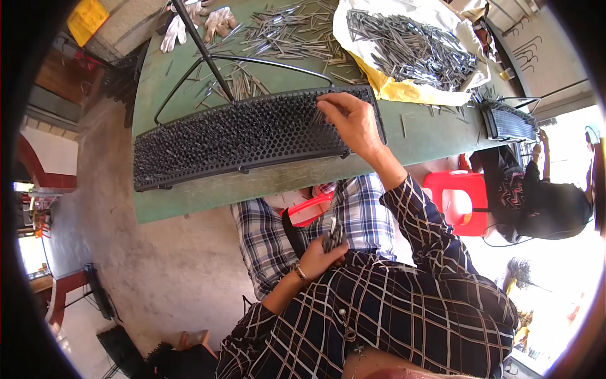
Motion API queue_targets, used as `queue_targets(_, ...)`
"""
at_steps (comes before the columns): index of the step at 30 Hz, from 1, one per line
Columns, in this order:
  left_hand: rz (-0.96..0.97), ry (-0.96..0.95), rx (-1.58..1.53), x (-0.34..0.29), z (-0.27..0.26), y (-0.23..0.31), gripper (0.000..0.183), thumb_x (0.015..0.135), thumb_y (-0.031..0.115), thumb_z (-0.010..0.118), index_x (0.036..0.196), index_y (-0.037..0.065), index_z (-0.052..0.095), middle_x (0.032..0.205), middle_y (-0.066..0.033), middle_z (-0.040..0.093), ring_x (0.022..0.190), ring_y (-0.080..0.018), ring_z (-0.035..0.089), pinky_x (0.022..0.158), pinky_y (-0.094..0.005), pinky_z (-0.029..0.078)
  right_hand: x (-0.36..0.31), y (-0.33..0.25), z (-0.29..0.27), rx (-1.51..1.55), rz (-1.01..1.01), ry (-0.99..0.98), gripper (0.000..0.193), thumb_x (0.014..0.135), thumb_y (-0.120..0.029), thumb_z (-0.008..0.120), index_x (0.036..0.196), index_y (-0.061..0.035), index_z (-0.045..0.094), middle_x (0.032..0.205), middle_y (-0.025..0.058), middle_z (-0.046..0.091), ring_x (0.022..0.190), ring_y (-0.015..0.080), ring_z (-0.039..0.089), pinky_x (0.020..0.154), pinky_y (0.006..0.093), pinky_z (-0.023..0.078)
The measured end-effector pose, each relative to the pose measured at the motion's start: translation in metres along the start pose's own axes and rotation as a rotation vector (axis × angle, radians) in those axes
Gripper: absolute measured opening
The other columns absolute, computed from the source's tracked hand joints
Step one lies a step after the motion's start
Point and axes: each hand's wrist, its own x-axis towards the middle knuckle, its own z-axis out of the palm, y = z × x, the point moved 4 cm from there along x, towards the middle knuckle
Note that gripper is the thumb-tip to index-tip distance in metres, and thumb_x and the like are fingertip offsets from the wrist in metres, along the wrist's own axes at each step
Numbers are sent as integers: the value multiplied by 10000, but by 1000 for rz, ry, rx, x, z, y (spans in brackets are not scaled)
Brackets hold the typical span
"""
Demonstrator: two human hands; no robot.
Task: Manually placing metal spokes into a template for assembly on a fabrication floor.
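A long black rack (252, 136) with rows of round holes is propped at a tilt on the green table. Dark thin pieces fill many holes on its left and middle; holes toward the right look bare. My right hand (355, 123) is at the rack's upper right, thumb and fingers pinched together close to its surface. Whatever sits between those fingertips is too small to make out. Low over my lap, my left hand (320, 258) is closed around a bundle of short metal rods (334, 235), their ends poking out past the fingers.
Loose metal rods (287, 31) lie across the green table (404, 142) behind the rack. A white and yellow sack (391, 88) holds a heap of rods. Work gloves (219, 22) lie at the far left. Beside a red chair (459, 202), another person (543, 202) works at a second rack (510, 123).
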Motion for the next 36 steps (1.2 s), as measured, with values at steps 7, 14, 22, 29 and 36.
queue_targets(7,11,171,-557,16,-36,12,148,886,195,590,947,61,581,773,-27,585,638,-110,545,543,-242,440,-33,-1,-5,324,294,-184,235,865,-147,660,1010,38,664,840,63,675,721,91,617,646,222,509)
queue_targets(14,158,189,-565,18,-58,51,262,902,237,564,1112,81,570,1047,-47,642,921,-160,621,729,-352,545,-102,25,37,285,379,-594,208,856,-89,649,996,64,660,796,92,675,677,110,629,622,233,523)
queue_targets(22,169,267,-346,18,-52,39,190,886,181,595,1029,57,609,931,-46,663,828,-137,628,634,-289,532,-124,29,43,299,532,-478,193,843,-51,648,980,86,651,794,107,669,684,122,638,631,239,535)
queue_targets(29,179,339,-424,22,-49,46,171,884,161,580,1005,45,610,873,-50,659,777,-143,634,596,-277,535,-134,45,43,470,533,-431,220,828,-75,668,970,91,643,763,108,662,663,129,644,597,250,544)
queue_targets(36,206,347,-429,20,-49,57,180,884,158,590,1018,39,604,896,-60,660,757,-147,629,599,-273,530,-129,46,40,514,597,-357,227,860,-91,633,998,89,631,772,81,651,645,102,613,566,235,518)
